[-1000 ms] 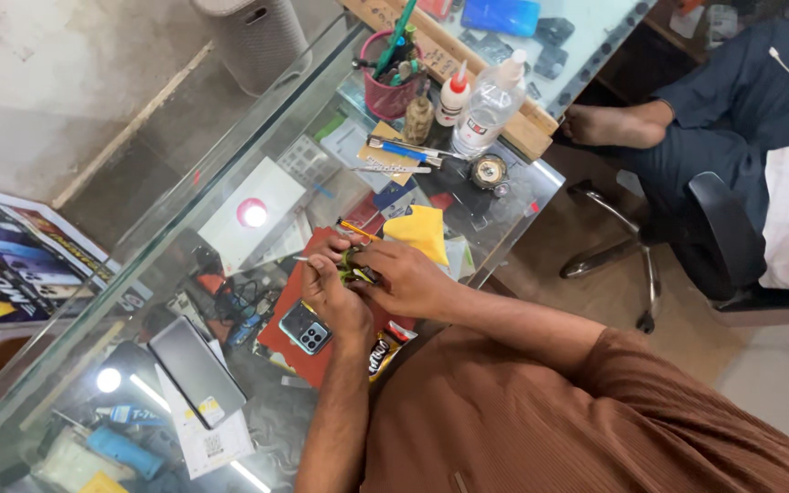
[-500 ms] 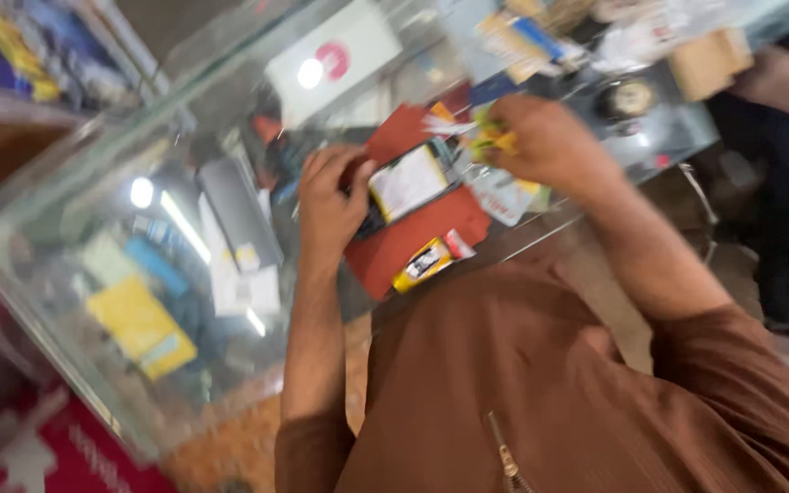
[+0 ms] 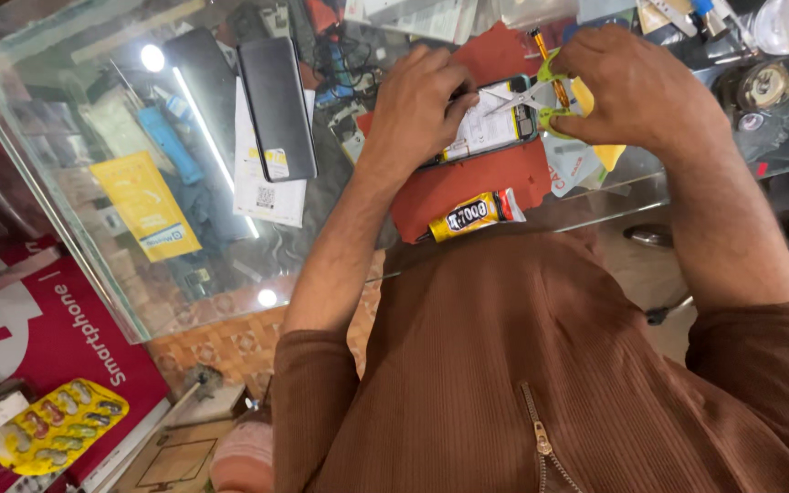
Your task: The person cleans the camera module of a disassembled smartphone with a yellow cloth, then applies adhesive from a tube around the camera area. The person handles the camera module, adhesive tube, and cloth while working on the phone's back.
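Here, on the red mat point(image 3: 468, 192) atop the glass counter point(image 3: 93, 228), my left hand point(image 3: 417, 105) pins the opened phone point(image 3: 490, 128), likely light and fragile, by its edge while my right hand point(image 3: 636, 87) grips green-handled scissors point(image 3: 541, 91), blades over it.

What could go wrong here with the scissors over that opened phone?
The scissors in the right hand point at the opened phone; a slip might nick its insides. The left hand steadies the phone close to the blades. The glue tube near the counter edge could roll off.
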`<action>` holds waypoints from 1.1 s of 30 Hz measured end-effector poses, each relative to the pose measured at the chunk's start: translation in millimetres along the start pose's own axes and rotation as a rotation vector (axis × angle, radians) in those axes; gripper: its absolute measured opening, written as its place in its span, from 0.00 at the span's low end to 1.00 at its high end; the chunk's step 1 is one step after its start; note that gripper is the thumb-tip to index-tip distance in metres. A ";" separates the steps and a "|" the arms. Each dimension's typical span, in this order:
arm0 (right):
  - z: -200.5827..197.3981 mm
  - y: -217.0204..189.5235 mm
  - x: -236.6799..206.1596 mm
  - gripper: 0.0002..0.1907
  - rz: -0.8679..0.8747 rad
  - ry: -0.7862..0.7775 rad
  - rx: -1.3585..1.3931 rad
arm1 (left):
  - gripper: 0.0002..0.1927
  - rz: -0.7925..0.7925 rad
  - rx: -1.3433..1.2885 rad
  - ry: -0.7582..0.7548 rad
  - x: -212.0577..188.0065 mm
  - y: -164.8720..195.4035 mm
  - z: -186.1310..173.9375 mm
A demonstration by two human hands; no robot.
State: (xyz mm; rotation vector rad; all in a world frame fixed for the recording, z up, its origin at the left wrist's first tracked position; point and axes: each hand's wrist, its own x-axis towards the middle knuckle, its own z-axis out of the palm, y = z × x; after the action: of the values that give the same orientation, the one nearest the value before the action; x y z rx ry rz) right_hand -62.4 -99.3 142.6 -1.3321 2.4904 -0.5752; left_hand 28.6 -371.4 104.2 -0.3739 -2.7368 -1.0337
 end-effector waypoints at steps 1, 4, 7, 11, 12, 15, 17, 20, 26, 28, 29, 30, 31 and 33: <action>0.9 1.9 0.2 0.25 0.004 0.001 0.007 | 0.09 -0.012 -0.032 -0.024 1.0 -0.8 1.1; 1.9 6.0 -0.4 0.24 0.006 0.005 0.025 | 0.08 -0.040 -0.056 -0.071 2.7 -0.6 3.4; 2.3 8.2 -1.1 0.24 -0.003 0.013 0.034 | 0.12 -0.029 0.016 -0.006 -0.1 1.1 4.9; 0.9 5.8 -2.0 0.23 0.014 0.028 0.000 | 0.07 -0.045 0.067 -0.021 0.7 2.9 9.1; 0.5 4.6 -1.7 0.23 0.009 0.030 -0.015 | 0.07 -0.054 0.068 -0.032 1.2 3.0 10.0; -0.8 1.6 1.1 0.24 -0.008 0.026 -0.019 | 0.07 -0.093 0.055 -0.068 3.4 3.1 11.2; -1.9 0.7 2.6 0.23 0.004 0.021 -0.037 | 0.07 -0.104 0.025 -0.072 4.2 3.2 11.0; -1.6 0.4 5.0 0.23 -0.009 0.020 -0.075 | 0.08 -0.081 -0.070 -0.045 5.0 1.3 8.8; 2.9 -2.4 8.6 0.25 0.108 -0.039 -0.084 | 0.09 -0.151 -0.408 -0.061 11.3 -4.0 9.2; 3.2 -2.9 9.6 0.26 0.135 -0.058 -0.075 | 0.10 -0.090 -0.403 -0.005 11.5 -4.4 9.7; 3.3 -2.8 9.9 0.26 0.139 -0.065 -0.077 | 0.10 -0.121 -0.403 0.001 11.5 -4.3 10.3; 3.7 -2.9 10.4 0.26 0.144 -0.073 -0.079 | 0.09 -0.154 -0.404 0.007 10.8 -4.4 10.6; 4.4 -2.7 11.1 0.26 0.139 -0.077 -0.088 | 0.09 -0.185 -0.404 0.013 10.7 -4.6 11.2; 7.4 -2.7 12.9 0.26 0.132 -0.085 -0.107 | 0.08 -0.224 -0.436 0.018 10.5 -6.8 11.7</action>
State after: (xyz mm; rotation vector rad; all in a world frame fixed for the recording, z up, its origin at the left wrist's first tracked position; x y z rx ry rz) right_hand -64.5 -113.0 136.7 -1.1900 2.5466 -0.3536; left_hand 15.5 -366.8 94.1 -0.1160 -2.5624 -1.6880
